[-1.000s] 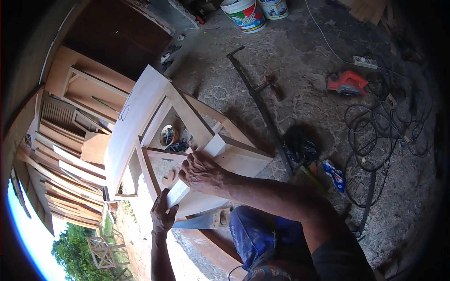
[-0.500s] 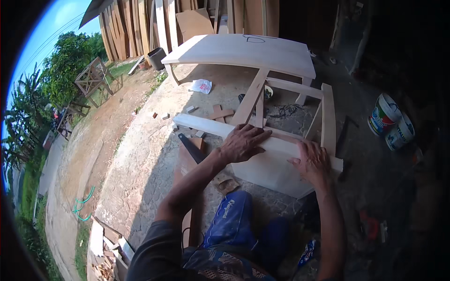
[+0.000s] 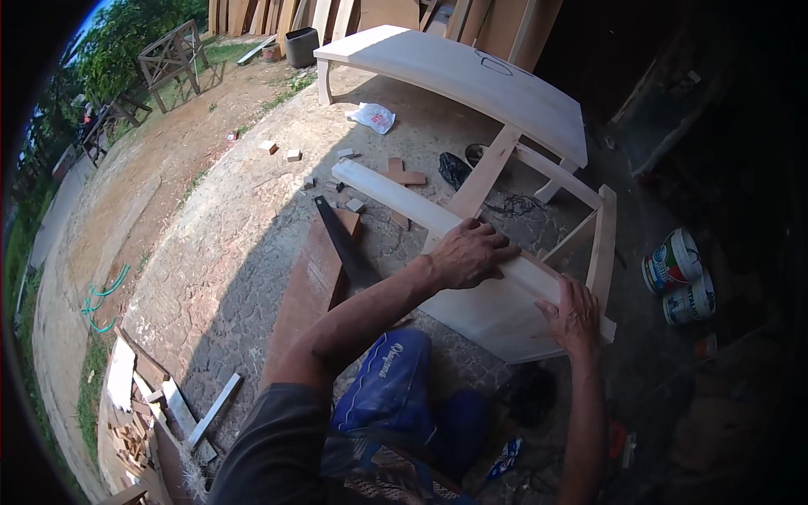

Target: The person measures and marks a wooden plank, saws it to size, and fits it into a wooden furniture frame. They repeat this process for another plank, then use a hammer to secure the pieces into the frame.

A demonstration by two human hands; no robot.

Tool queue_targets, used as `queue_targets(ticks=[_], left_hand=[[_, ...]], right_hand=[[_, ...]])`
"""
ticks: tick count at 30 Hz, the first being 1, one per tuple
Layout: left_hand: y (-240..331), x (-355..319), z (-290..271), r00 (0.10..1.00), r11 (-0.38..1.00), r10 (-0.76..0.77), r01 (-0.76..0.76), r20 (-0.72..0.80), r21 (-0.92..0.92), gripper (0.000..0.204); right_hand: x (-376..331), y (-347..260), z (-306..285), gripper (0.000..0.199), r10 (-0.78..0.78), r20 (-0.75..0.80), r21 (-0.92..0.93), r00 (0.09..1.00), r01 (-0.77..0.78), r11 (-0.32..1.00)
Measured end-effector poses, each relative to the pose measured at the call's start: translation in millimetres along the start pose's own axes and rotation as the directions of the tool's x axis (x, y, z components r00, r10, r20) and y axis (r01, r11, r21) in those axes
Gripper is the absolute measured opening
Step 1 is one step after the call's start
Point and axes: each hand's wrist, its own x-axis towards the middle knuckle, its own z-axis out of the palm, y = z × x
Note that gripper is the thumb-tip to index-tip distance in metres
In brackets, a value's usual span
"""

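The pale strip point(image 3: 391, 196) is being gripped along the wide panel point(image 3: 488, 316) by the left hand point(image 3: 468, 254) and right hand point(image 3: 576, 318); for steadiness, even pressure is being advised at both grips.

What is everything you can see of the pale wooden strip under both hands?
The pale wooden strip is long, narrow and straight, and looks bare. In view it slants from upper left to lower right, seemingly along the wooden panel's top edge, its left end jutting beyond. The left hand lies across its middle; the right hand grips it near its right end.
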Motion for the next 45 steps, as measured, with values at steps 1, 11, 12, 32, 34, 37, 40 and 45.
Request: queue_targets(ticks=[1, 11, 12, 32, 34, 37, 40, 45], left_hand=[[0, -1, 0, 1.0, 1.0, -0.007, 0.007, 0.004, 0.003, 0.054], [-4, -5, -6, 0.999, 0.999, -0.026, 0.026, 0.024, -0.022, 0.056], [-4, -5, -8, 0.999, 0.999, -0.025, 0.025, 0.031, -0.025, 0.056], [30, 88, 19, 0.881, 0.976, -0.137, 0.197, 0.453, -0.088, 0.064], [19, 78, 14, 0.899, 0.974, -0.095, 0.173, 0.429, -0.146, 0.064], [26, 88, 21, 0.89, 0.959, -0.073, 0.187, 0.449, -0.214, 0.066], [34, 93, 24, 0.895, 0.961, -0.065, 0.174, 0.442, -0.212, 0.067], [35, 93, 28, 0.9, 0.972, -0.088, 0.171, 0.426, -0.16, 0.065]], right_hand=[[1, -1, 0, 0.061, 0.0, 0.001, -0.001, 1.0, 0.0, 1.0], [4, -3, 3, 0.062, -0.026, 0.001, -0.004, 1.0, 0.026, 1.0], [5, -3, 2, 0.062, -0.027, -0.002, 0.003, 1.0, 0.027, 1.0], [-35, 12, 30, 0.059, -0.074, -0.611, 0.024, 0.788, 0.112, 0.993], [-88, 4, 8, 0.048, 0.042, -0.598, 0.167, 0.8, 0.073, 0.983], [-208, 9, 54, 0.022, 0.531, -0.389, 0.55, 0.752, -0.273, 0.789], [-327, -6, 164, 0.012, 0.823, 0.232, 0.557, 0.519, -0.764, 0.325], [-395, -33, 276, 0.016, 0.928, 0.251, 0.597, 0.277, -0.798, 0.077]])
